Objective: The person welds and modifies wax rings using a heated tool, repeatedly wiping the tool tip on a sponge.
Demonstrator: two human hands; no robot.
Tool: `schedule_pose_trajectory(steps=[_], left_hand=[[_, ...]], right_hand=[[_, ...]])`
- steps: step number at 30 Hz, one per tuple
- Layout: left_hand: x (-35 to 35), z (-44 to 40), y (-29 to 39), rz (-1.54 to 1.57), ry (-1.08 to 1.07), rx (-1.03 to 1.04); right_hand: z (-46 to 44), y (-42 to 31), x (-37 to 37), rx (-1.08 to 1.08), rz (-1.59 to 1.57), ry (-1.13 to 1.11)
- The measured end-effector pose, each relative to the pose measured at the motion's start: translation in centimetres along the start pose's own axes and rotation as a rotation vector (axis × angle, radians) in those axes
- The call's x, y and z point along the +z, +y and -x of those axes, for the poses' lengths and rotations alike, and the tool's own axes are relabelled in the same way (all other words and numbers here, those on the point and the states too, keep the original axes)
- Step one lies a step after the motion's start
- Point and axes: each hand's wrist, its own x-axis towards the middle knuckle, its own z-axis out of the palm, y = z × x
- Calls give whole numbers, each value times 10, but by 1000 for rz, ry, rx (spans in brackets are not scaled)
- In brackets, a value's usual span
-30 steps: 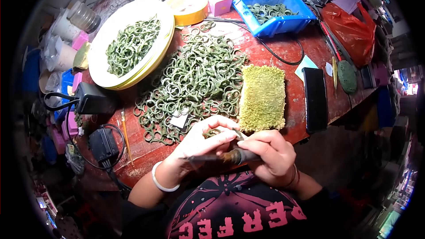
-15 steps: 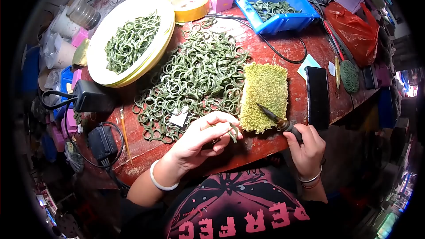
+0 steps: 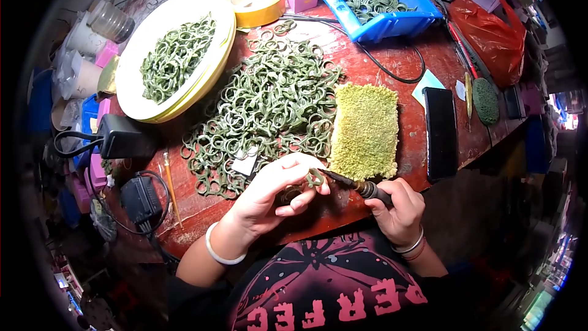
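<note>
Between the thumb and fingers of my left hand is a small green ring. My right hand grips the dark handle of a pointed tool, whose tip reaches close to the ring; whether they touch is hard to tell. Behind my left hand spreads a large pile of green rings, with a small white piece on it. A yellow-green textured pad lies just beyond the tool.
At the left, a white plate holds more rings. A blue bin stands at the back, near yellow tape. A black phone and red bag are at the right. Black adapters and cables lie at the left.
Half a second ago the tool's tip was over the pad; it has moved left and down to the ring. A second ago both hands were close together around the ring.
</note>
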Motion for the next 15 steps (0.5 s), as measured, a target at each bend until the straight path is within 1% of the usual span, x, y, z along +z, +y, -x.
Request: schedule_pose_trajectory(steps=[10,12,15], left_hand=[[2,0,0,-8,3,1],[5,-1,0,-56,42,2],[4,-1,0,-55,41,1]], right_hand=[[0,-1,-1,9,17,-33],[0,-1,-1,15,22,-43],[-1,-1,-1,9,24,-38]])
